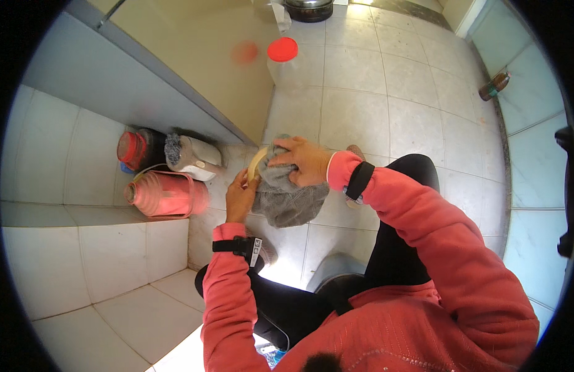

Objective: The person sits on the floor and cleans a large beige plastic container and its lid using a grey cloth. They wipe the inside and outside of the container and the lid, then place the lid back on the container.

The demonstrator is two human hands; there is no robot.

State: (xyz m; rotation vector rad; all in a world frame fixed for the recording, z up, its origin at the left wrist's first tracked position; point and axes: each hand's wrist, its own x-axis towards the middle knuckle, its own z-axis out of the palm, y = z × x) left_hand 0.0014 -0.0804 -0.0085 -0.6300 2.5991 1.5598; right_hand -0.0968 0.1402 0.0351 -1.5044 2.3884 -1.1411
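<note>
A grey cloth (290, 204) hangs in loose folds in front of me, above the tiled floor. My right hand (305, 162) presses on its upper part, fingers curled into the fabric. Against the cloth's left side is a pale cream, curved, rim-like piece (256, 162); most of it is hidden under the cloth, so I cannot tell what it belongs to. My left hand (240, 197) grips the lower end of this piece, thumb and fingers closed about its edge.
Left, near a tiled ledge (113, 239), are a pink thermos flask (169, 195), a whitish container (200, 158) and a dark jar with red lid (133, 150). Ahead stand a red-lidded clear jar (282, 56) and a dark pot (309, 11). A brown bottle (494, 86) is far right.
</note>
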